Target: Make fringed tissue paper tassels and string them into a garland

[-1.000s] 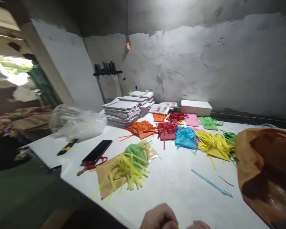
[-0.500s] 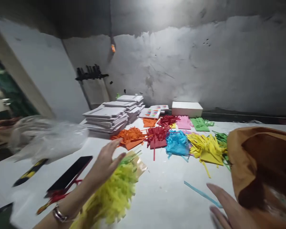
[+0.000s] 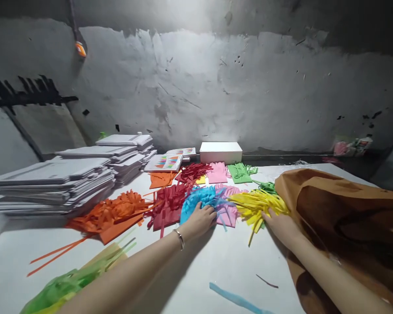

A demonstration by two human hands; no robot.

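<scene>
Several bundles of fringed tissue paper lie in rows on the white table. My left hand [image 3: 199, 223], a bracelet on its wrist, has its fingers curled on the front of the blue fringed paper [image 3: 199, 195]. A pink fringed bundle [image 3: 228, 218] is just right of that hand. My right hand [image 3: 281, 226] grips the near edge of the yellow fringed paper [image 3: 260, 203], with some fingertips hidden under the strips. Left of the blue lie a dark red bundle [image 3: 170, 203] and an orange bundle [image 3: 114, 213].
Tall stacks of white flat sheets or boxes [image 3: 52, 174] stand at left. A white box [image 3: 220, 152] sits against the wall. A large brown bag [image 3: 314, 187] covers the right side. Green and yellow fringe [image 3: 62, 283] lies under my left forearm; a loose blue strip [image 3: 236, 298] is in front.
The view has turned right. My left hand has left the yellow-green fringe and reached the blue bundle. My right hand has moved forward from beside the bag onto the yellow bundle.
</scene>
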